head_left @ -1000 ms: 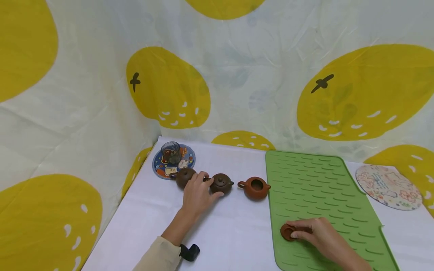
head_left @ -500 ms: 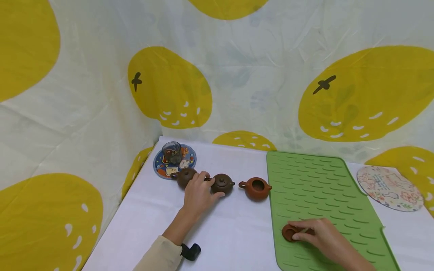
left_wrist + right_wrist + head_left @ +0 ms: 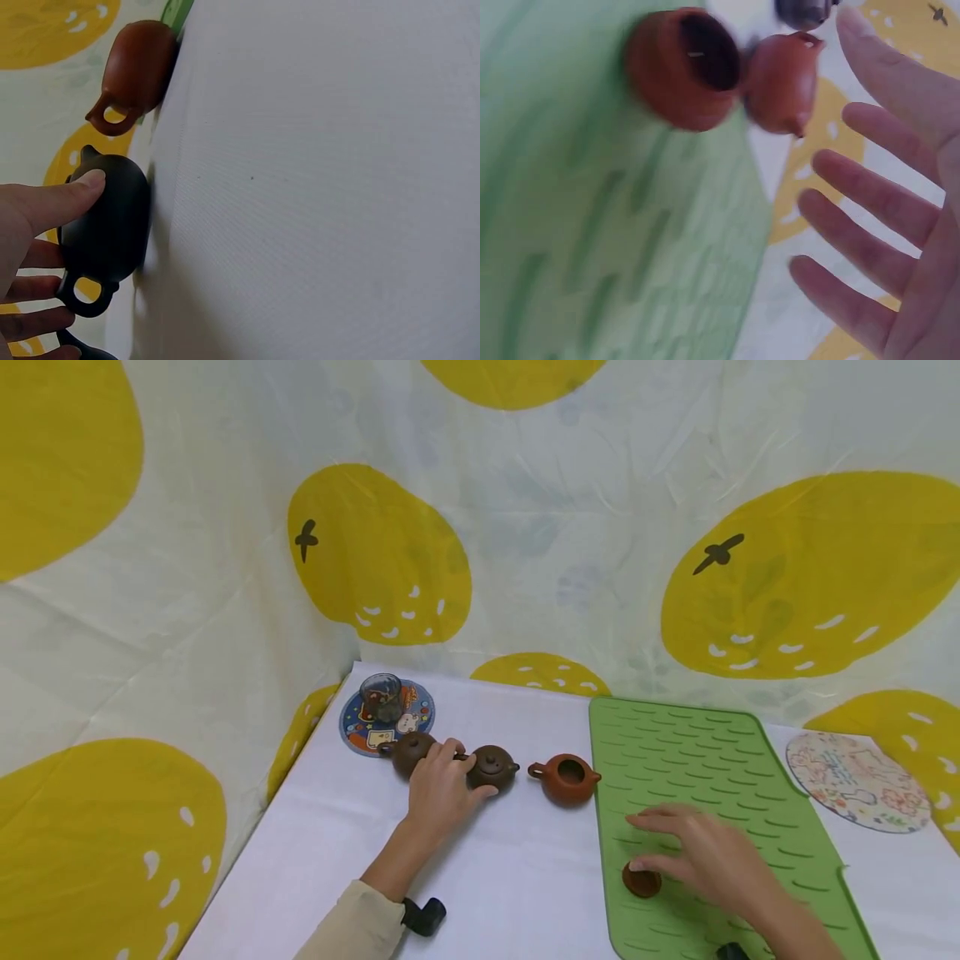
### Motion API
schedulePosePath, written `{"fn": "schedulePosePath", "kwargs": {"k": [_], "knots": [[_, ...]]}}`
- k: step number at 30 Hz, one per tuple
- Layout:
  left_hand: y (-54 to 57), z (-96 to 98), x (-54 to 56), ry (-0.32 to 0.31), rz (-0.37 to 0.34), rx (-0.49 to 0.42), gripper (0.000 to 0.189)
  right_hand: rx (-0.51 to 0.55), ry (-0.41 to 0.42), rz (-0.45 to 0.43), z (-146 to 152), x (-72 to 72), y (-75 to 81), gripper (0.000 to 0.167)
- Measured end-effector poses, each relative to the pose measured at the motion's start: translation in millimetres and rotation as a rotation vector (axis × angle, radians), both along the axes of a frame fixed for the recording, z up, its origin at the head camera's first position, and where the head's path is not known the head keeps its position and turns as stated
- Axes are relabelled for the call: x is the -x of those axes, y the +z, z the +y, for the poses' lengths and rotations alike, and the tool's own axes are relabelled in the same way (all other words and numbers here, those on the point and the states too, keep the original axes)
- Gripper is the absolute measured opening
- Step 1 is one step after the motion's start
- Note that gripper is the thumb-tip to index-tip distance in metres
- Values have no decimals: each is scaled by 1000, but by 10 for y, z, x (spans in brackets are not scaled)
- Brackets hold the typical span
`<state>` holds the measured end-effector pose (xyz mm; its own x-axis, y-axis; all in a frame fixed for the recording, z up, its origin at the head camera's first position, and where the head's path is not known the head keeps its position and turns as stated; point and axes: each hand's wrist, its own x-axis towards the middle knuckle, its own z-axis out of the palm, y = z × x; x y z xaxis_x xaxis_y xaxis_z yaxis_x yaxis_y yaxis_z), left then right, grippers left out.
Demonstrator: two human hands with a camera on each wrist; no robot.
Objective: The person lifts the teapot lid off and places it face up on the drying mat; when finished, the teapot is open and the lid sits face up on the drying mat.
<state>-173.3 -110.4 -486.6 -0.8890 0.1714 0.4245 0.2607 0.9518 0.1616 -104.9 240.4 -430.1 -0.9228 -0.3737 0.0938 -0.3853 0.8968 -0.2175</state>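
Note:
In the head view my left hand [image 3: 442, 787] is at a dark brown teapot [image 3: 491, 770], its thumb on the near side and fingers by the handle. The left wrist view shows the thumb on the pot's body. Left of that hand stands a second dark teapot [image 3: 411, 750], partly hidden. On the green mat my right hand [image 3: 705, 852] is spread above a small reddish-brown clay cup [image 3: 642, 882]; the right wrist view shows nothing between its straight fingers. A lidless reddish-brown teapot [image 3: 567, 779] stands at the mat's left edge.
A glass [image 3: 382, 697] stands on a blue round coaster [image 3: 352, 733] at the back left. The green ridged mat [image 3: 697, 760] covers the right part of the white tabletop. Beyond it lies a pale floral round coaster [image 3: 858, 781]. A printed curtain [image 3: 555, 527] hangs behind.
My right hand has let go of the reddish-brown cup and risen away from it with its fingers spread. The left hand and the teapots have stayed where they were.

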Motion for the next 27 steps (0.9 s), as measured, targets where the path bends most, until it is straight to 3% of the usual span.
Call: {"fn": "schedulePosePath", "kwargs": {"k": [5, 9, 12, 15, 18, 22, 27], "knots": [[26, 7, -11, 15, -31, 2, 62, -6, 137, 196, -235, 175, 164, 49], [9, 10, -12, 17, -17, -2, 61, 65, 274, 409, -488, 358, 206, 53], [1, 12, -7, 15, -8, -5, 62, 143, 352, 474, -681, 506, 198, 52], [4, 12, 1, 14, -8, -9, 62, 216, 404, 446, -871, 640, 149, 49], [13, 13, 8, 12, -11, -4, 62, 272, 408, 347, -1059, 734, 67, 48], [30, 18, 4, 12, -18, 11, 60, 347, 366, 184, -1288, 816, -59, 48], [28, 20, -5, 20, -30, 23, 60, 397, 301, 88, -1492, 908, -217, 41]]}}
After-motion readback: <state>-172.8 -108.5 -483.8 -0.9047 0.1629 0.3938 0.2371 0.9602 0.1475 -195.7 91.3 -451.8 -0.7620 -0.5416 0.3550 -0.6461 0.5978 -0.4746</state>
